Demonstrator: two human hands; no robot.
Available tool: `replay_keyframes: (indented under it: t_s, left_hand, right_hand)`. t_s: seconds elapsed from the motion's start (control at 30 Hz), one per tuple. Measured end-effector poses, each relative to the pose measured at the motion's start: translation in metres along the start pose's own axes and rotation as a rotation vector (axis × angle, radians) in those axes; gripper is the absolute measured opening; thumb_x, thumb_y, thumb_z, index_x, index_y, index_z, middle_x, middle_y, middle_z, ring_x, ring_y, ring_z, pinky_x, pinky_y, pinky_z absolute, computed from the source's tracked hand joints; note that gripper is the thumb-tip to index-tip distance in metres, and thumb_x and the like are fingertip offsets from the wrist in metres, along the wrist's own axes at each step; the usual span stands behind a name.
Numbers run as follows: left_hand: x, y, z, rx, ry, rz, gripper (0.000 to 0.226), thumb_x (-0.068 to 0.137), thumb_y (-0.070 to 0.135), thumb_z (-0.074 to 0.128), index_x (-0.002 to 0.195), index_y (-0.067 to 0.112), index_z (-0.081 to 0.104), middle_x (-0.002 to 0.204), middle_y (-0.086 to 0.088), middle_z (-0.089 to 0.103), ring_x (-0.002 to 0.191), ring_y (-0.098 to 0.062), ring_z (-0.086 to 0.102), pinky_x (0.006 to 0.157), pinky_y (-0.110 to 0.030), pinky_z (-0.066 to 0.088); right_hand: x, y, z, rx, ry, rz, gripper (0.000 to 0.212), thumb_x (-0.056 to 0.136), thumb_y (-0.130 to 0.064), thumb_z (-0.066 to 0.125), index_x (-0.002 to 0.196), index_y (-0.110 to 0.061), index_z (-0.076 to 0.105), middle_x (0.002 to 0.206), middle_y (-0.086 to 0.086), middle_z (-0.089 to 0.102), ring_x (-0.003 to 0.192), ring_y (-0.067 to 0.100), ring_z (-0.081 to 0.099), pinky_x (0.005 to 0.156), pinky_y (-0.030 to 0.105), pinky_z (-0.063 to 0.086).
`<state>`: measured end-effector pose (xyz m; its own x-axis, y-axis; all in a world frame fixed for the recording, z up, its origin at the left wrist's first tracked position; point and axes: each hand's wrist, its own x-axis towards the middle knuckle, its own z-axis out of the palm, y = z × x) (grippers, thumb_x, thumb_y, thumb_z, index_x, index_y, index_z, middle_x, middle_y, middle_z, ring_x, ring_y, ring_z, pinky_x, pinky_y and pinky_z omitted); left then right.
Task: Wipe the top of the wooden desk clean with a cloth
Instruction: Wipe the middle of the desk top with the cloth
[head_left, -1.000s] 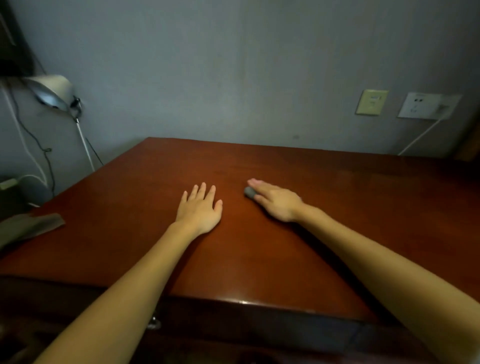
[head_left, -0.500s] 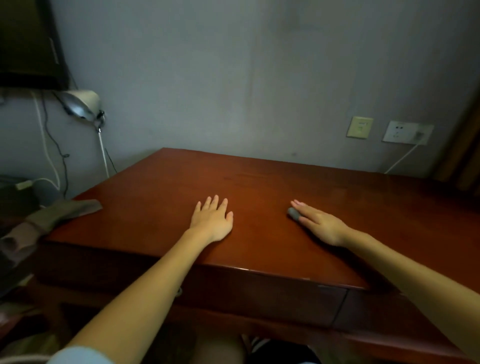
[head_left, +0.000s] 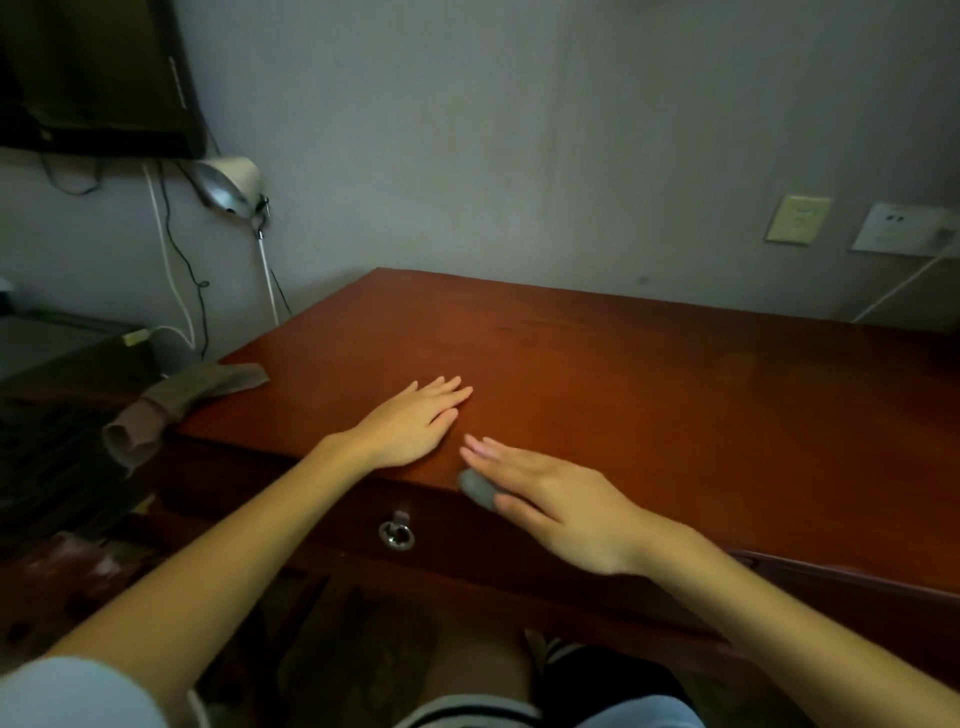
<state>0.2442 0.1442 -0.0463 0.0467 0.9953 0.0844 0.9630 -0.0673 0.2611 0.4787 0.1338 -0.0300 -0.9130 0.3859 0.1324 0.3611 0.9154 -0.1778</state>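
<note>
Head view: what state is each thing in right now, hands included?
Left hand: open, flat on the red-brown wooden desk top.
Right hand: open, fingers straight, at the desk's front edge.
Grey-brown cloth: unheld, draped over the desk's left edge.
Desk drawer with metal ring pull: shut.
Silver desk lamp: looks unlit.

Reddish-brown wooden desk (head_left: 649, 395), grey-brown cloth (head_left: 208, 387), grey wall (head_left: 519, 130), yellowish switch plate (head_left: 797, 219), white socket (head_left: 904, 228).

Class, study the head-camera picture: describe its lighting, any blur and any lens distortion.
Head view: dim light, dark corners, a soft sheen on the wooden desk; the right hand is slightly blurred, the left hand sharper; the wide lens stretches both forearms towards the lower corners.
</note>
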Motion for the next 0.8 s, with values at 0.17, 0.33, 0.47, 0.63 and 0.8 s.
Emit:
replay_keyframes:
  t_s: [0.17, 0.33, 0.47, 0.63, 0.8]
  left_hand:
    - [-0.005, 0.008, 0.001, 0.084, 0.003, -0.055, 0.05, 0.105, 0.029, 0.02, 0.154, 0.023, 0.011, 0.161, 0.005, 0.007, 0.148, -0.01, 0.004, 0.119, -0.032, 0.002]
    - [-0.004, 0.01, 0.001, 0.086, 0.028, -0.142, 0.057, 0.104, 0.034, 0.023, 0.154, 0.014, 0.002, 0.161, -0.001, 0.001, 0.148, -0.014, 0.002, 0.12, -0.029, 0.005]
    - [-0.002, 0.012, 0.001, 0.064, 0.061, -0.175, 0.057, 0.104, 0.03, 0.026, 0.154, 0.01, 0.005, 0.161, -0.005, 0.004, 0.148, -0.016, 0.004, 0.12, -0.029, 0.006]
    - [0.001, 0.009, 0.004, 0.039, 0.087, -0.183, 0.052, 0.104, 0.024, 0.029, 0.152, 0.008, 0.016, 0.16, -0.007, 0.009, 0.148, -0.018, 0.007, 0.118, -0.029, 0.004]
    - [0.002, 0.008, 0.003, 0.069, 0.058, -0.179, 0.05, 0.105, 0.024, 0.026, 0.152, 0.009, 0.019, 0.16, -0.009, 0.008, 0.148, -0.02, 0.006, 0.118, -0.032, 0.005]
  right_hand:
    - [-0.04, 0.056, -0.024, 0.029, -0.034, 0.262, 0.05, 0.102, -0.031, 0.034, 0.147, -0.036, 0.014, 0.151, -0.025, 0.007, 0.142, -0.006, 0.008, 0.112, 0.008, 0.002]
    - [0.012, 0.092, -0.018, -0.028, -0.002, 0.461, 0.053, 0.103, -0.042, 0.024, 0.152, -0.028, 0.011, 0.159, -0.009, 0.008, 0.146, 0.006, 0.008, 0.115, 0.023, 0.007]
    - [0.059, 0.04, 0.008, -0.037, 0.036, 0.364, 0.053, 0.104, -0.033, 0.027, 0.152, -0.017, 0.013, 0.16, 0.0, 0.008, 0.147, 0.011, 0.008, 0.115, 0.019, 0.002]
    - [0.019, -0.01, 0.022, -0.057, 0.159, 0.18, 0.053, 0.102, -0.032, 0.032, 0.151, -0.015, 0.02, 0.158, 0.001, 0.018, 0.146, 0.012, 0.016, 0.118, 0.023, 0.01]
    - [-0.079, 0.028, 0.001, -0.138, 0.228, 0.357, 0.053, 0.101, -0.041, 0.027, 0.151, -0.026, 0.018, 0.157, -0.011, 0.016, 0.144, 0.002, 0.015, 0.11, 0.011, 0.005]
